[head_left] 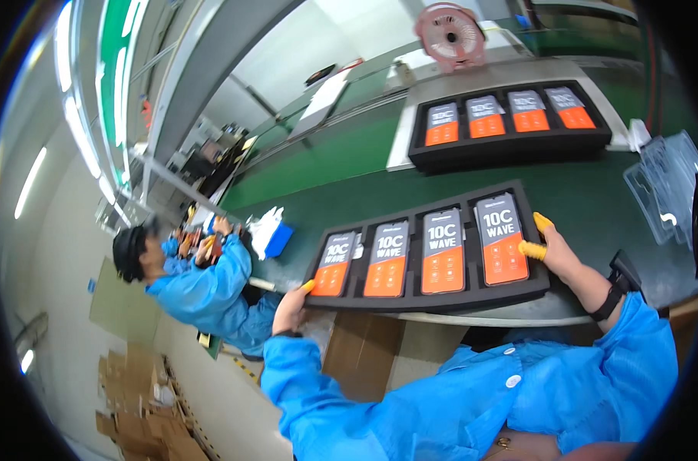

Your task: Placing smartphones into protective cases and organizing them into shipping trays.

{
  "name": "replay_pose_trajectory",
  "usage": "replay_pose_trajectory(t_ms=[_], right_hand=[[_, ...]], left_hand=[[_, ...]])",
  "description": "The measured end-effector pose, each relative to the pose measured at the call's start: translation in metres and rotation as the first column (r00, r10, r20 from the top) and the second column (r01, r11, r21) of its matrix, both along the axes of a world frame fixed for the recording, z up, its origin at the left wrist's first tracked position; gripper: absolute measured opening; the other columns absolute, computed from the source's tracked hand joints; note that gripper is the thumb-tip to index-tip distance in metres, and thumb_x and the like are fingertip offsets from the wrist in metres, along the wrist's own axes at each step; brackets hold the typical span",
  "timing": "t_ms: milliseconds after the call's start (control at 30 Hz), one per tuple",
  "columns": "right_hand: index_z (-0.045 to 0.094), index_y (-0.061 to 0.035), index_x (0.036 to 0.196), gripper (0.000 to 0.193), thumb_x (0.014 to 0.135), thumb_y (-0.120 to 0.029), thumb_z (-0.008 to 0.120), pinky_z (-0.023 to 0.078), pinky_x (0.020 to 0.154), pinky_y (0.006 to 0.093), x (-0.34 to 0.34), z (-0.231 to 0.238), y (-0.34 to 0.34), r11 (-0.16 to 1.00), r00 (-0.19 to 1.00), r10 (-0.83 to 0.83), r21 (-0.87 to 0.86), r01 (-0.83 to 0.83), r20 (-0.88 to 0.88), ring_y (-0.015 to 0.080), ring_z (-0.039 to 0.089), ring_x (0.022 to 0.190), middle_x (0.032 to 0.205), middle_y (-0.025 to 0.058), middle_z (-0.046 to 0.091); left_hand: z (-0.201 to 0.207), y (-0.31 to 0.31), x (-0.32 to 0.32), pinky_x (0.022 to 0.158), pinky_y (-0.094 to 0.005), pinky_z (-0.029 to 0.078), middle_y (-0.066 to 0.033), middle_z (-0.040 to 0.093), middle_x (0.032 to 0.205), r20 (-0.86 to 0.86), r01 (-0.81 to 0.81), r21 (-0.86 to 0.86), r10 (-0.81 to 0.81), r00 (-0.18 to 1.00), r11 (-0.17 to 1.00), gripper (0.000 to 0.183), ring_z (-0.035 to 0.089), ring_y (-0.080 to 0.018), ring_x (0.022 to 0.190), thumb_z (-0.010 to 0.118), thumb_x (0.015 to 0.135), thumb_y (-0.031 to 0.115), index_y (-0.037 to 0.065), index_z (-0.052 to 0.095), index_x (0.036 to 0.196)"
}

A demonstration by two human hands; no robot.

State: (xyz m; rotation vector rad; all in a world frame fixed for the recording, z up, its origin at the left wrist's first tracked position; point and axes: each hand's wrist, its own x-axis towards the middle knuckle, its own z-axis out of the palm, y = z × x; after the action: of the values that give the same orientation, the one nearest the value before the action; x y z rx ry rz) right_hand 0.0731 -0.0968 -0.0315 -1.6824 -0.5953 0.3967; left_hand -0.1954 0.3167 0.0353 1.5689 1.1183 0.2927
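Observation:
Between my hands is a black foam tray [410, 214] with several smartphones [443, 250] set in its slots, their screens covered by grey and orange printed film. My left hand [291, 307], a yellow cot on a fingertip, grips the tray's near left corner. At the right end, my right hand [552, 247] holds the tray's side, with yellow cots on its thumb and finger. The tray is slightly tilted at the table's near edge. Its underside and some of my fingers are hidden.
Another black foam tray [510, 146] of phones lies farther back on a pale board [400, 146]. Clear plastic trays [664, 188] are at the right, a pink fan [450, 37] behind. A blue box [278, 240] with white material stands left, near a co-worker [211, 284] in blue.

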Motion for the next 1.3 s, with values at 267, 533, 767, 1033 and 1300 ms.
replay_pose_trajectory(t_ms=[267,533,767,1033,1300], right_hand=[[0.023,0.0031,0.13,0.075,0.066,-0.001,0.061,0.033,0.092,0.0274,0.004,0.04,-0.076,0.906,0.97,-0.066,0.393,0.157,-0.235,0.0197,0.041,0.11,0.122,0.0144,0.041],[0.049,0.0001,0.11,0.035,0.077,-0.013,0.048,0.045,0.079,0.0301,0.137,0.121,-0.109,0.439,0.955,0.046,0.865,0.244,-0.293,0.0181,0.056,0.086,0.098,0.0094,0.057],[0.055,0.0012,0.102,0.03,0.078,-0.004,0.037,0.042,0.082,0.0288,0.244,0.054,-0.076,0.404,0.826,-0.425,0.74,0.538,-0.369,0.0178,0.055,0.089,0.098,0.01,0.058],[0.055,0.003,0.1,0.035,0.067,0.012,0.045,0.048,0.071,0.0262,0.254,0.051,-0.078,0.298,0.676,-0.7,0.766,0.569,-0.23,0.0179,0.055,0.09,0.101,0.0107,0.056],[0.051,-0.0015,0.093,0.025,0.071,-0.006,0.063,0.044,0.073,0.0273,0.192,0.004,-0.081,0.332,0.556,-0.829,0.749,0.574,-0.059,0.0167,0.055,0.084,0.086,0.0076,0.057]], left_hand=[[0.054,-0.03,0.023,0.073,-0.0309,0.047,-0.01,0.057,0.097,0.415,0.158,0.03,-0.156,0.896,0.987,0.029,0.057,-0.0194,0.084,0.052,0.082,0.015,-0.002,0.05,0.106],[0.066,-0.046,0.239,0.077,-0.0322,0.044,-0.0099,0.058,0.092,0.788,0.288,-0.132,-0.076,0.612,0.948,0.022,0.055,-0.0195,0.085,0.053,0.082,0.018,-0.001,0.054,0.094],[0.018,-0.07,0.351,0.071,-0.0365,0.043,-0.0163,0.058,0.086,0.487,-0.142,0.348,-0.05,0.872,0.927,0.037,0.056,-0.0282,0.079,0.045,0.083,0.033,-0.002,0.056,0.087],[-0.007,-0.068,0.364,0.077,-0.0459,0.042,-0.027,0.055,0.092,0.029,-0.016,0.86,-0.018,0.999,0.51,0.039,0.053,-0.0412,0.086,0.044,0.078,0.027,-0.007,0.055,0.091],[-0.009,-0.092,0.347,0.072,-0.0441,0.042,-0.0229,0.051,0.087,0.013,-0.037,0.981,0.124,0.992,0.192,0.032,0.051,-0.0383,0.081,0.05,0.08,0.027,-0.005,0.05,0.087]])
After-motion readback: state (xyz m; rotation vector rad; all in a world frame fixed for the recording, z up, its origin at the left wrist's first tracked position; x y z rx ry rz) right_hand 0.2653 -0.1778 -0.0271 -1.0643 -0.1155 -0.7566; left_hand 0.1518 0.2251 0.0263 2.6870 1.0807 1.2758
